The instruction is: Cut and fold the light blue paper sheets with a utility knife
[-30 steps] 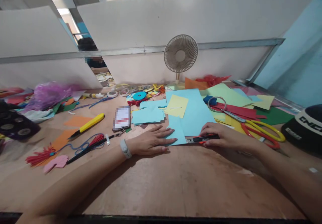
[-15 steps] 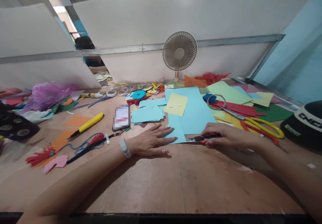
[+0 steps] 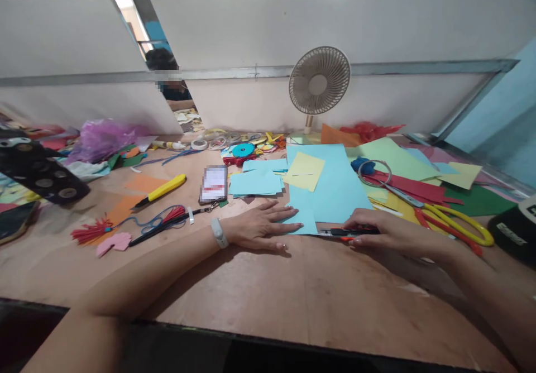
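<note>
My left hand (image 3: 256, 228) lies flat with fingers spread, its fingertips pressing on the lower left part of a light blue paper sheet (image 3: 335, 194). In my right hand (image 3: 374, 230) is a black and orange utility knife (image 3: 341, 232), held low with its blade pointing left along the sheet's near edge. The blade tip is close to the blue strip under my left fingers. A pale yellow paper piece (image 3: 305, 178) with a slit lies on top of the sheet. Just left of it sits a stack of cut blue paper (image 3: 256, 184).
Scissors with yellow and red handles (image 3: 458, 225) lie right of my right hand. A phone (image 3: 213, 184), a yellow cutter (image 3: 161, 190) and a red tassel (image 3: 91, 230) lie to the left. A fan (image 3: 319, 82) stands behind. Beyond the partition gap is a person (image 3: 173, 89).
The camera has turned left, so everything sits further right in the view and a dark object shows at the left edge. Both hands and the knife keep nearly the same place on the paper.
</note>
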